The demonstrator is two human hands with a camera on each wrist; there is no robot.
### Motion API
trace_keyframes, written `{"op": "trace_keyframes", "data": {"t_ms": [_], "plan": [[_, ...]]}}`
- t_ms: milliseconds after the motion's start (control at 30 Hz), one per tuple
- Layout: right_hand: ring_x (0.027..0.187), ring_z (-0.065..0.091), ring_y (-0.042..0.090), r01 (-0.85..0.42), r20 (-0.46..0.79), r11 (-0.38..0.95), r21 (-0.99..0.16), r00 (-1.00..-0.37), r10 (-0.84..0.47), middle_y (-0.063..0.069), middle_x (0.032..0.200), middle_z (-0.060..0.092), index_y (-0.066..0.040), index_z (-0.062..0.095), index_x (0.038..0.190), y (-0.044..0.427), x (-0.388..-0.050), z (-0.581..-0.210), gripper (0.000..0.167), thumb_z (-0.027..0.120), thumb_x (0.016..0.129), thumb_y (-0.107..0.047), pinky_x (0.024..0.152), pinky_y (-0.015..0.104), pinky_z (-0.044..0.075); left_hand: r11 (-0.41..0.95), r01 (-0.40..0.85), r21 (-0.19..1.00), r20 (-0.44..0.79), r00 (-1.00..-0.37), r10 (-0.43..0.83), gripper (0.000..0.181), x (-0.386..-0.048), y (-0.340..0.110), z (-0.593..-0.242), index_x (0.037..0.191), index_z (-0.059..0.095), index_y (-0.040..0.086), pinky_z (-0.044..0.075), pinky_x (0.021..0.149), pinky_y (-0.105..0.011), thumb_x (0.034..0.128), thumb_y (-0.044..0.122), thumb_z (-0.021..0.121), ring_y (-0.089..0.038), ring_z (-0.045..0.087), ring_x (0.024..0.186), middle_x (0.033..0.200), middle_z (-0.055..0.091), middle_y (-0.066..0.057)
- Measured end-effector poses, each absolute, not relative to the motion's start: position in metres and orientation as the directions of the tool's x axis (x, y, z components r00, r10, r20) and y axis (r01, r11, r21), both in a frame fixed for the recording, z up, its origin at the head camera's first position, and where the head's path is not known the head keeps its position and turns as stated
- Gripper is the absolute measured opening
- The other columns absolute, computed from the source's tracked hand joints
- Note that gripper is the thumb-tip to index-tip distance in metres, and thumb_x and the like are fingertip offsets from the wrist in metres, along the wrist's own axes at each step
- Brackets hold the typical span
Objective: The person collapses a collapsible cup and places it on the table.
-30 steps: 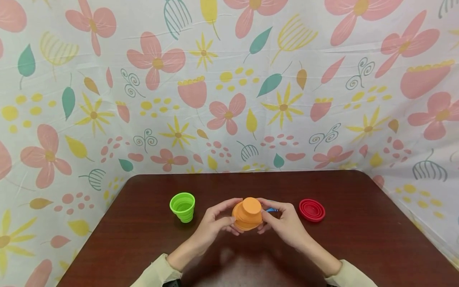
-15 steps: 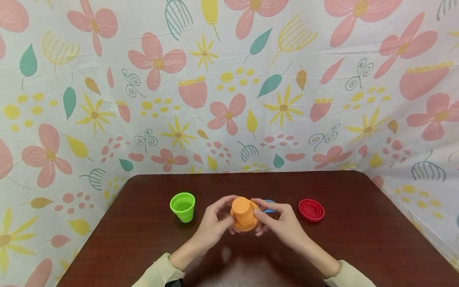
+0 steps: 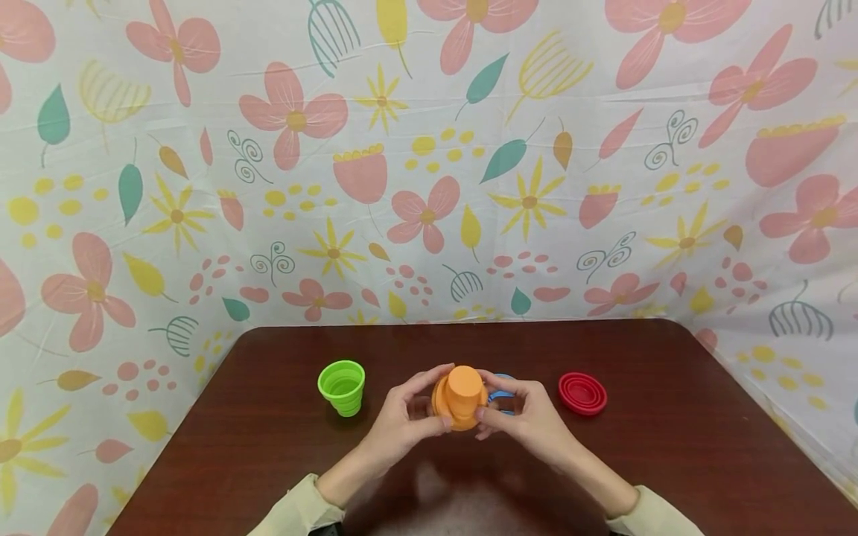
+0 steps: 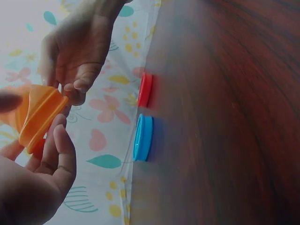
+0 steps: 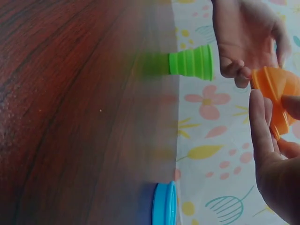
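Note:
An orange collapsible cup (image 3: 464,394) is held above the table between both hands, its narrow base facing up toward the head camera and its sides partly folded. My left hand (image 3: 401,409) grips it from the left, thumb on the near side. From the right, my right hand (image 3: 526,409) pinches its rim and side with thumb and fingers. In the left wrist view the cup (image 4: 40,115) is tilted, with its ridged rim between the two hands. The right wrist view shows the same cup (image 5: 276,91) with a thumb pressing its side.
A green collapsible cup (image 3: 342,387) stands extended on the dark wooden table (image 3: 281,447) at the left. At the right lies a flattened red cup (image 3: 582,393). A flattened blue cup (image 4: 143,138) sits behind my right hand. Flowered cloth (image 3: 429,149) hangs behind the table.
The orange cup has tilted left and then back toward the middle as the fingers shift on it. My right thumb has moved lower on its side. The other cups have stayed put.

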State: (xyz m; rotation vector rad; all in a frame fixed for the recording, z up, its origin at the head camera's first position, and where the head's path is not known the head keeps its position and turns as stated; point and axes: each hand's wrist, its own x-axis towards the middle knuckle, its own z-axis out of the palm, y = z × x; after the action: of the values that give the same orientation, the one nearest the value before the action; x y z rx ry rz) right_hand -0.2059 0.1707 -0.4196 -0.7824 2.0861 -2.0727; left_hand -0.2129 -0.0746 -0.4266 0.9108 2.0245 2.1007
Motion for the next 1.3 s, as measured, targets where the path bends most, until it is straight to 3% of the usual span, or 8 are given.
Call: {"op": "trace_keyframes", "data": {"t_ms": [100, 233, 533, 1000, 1300], "plan": [[0.078, 0.071, 0.042, -0.286, 0.275, -0.032, -0.958, -0.876, -0.395, 0.024, 0.115, 0.065, 0.005, 0.057, 0.147, 0.17, -0.205, -0.42, 0.056, 0.074, 0.095, 0.001, 0.069, 0.06, 0.062, -0.109, 0.354, 0.929, 0.362, -0.806, 0.468, 0.074, -0.213, -0.075, -0.426, 0.156, 0.052, 0.008, 0.059, 0.077, -0.025, 0.0875, 0.001, 0.08, -0.023, 0.069, 0.093, 0.139, 0.058, -0.015], [0.079, 0.07, 0.035, -0.28, 0.267, -0.027, -0.96, -0.881, -0.391, 0.023, 0.118, 0.065, 0.003, 0.057, 0.148, 0.169, -0.204, -0.42, 0.059, 0.076, 0.093, 0.001, 0.071, 0.058, 0.062, -0.089, 0.351, 0.932, 0.351, -0.816, 0.46, 0.076, -0.213, -0.075, -0.426, 0.157, 0.052, 0.012, 0.059, 0.079, -0.025, 0.0879, 0.001, 0.081, -0.023, 0.07, 0.094, 0.141, 0.058, -0.013], [0.082, 0.069, 0.025, -0.317, 0.296, -0.017, -0.948, -0.863, -0.409, 0.02, 0.125, 0.061, -0.002, 0.055, 0.152, 0.168, -0.206, -0.42, 0.072, 0.084, 0.086, 0.002, 0.075, 0.041, 0.065, -0.081, 0.355, 0.931, 0.351, -0.813, 0.465, 0.077, -0.214, -0.075, -0.426, 0.158, 0.051, 0.014, 0.059, 0.083, -0.028, 0.0884, 0.001, 0.081, -0.026, 0.071, 0.105, 0.145, 0.056, -0.012], [0.076, 0.066, 0.021, -0.311, 0.291, -0.022, -0.95, -0.858, -0.423, 0.024, 0.112, 0.06, 0.008, 0.051, 0.15, 0.163, -0.202, -0.42, 0.069, 0.081, 0.089, 0.001, 0.068, 0.045, 0.065, -0.126, 0.321, 0.939, 0.344, -0.846, 0.408, 0.076, -0.212, -0.067, -0.431, 0.156, 0.052, 0.01, 0.059, 0.088, -0.027, 0.0872, -0.004, 0.081, -0.023, 0.068, 0.108, 0.145, 0.054, -0.014], [0.073, 0.064, 0.021, -0.303, 0.263, 0.064, -0.951, -0.899, -0.35, 0.022, 0.103, 0.06, 0.007, 0.053, 0.149, 0.159, -0.201, -0.419, 0.07, 0.083, 0.087, -0.003, 0.065, 0.047, 0.064, -0.059, 0.325, 0.944, 0.326, -0.885, 0.333, 0.076, -0.212, -0.06, -0.431, 0.152, 0.059, 0.013, 0.058, 0.078, -0.025, 0.0812, -0.009, 0.076, -0.021, 0.066, 0.091, 0.14, 0.058, -0.009]]}}
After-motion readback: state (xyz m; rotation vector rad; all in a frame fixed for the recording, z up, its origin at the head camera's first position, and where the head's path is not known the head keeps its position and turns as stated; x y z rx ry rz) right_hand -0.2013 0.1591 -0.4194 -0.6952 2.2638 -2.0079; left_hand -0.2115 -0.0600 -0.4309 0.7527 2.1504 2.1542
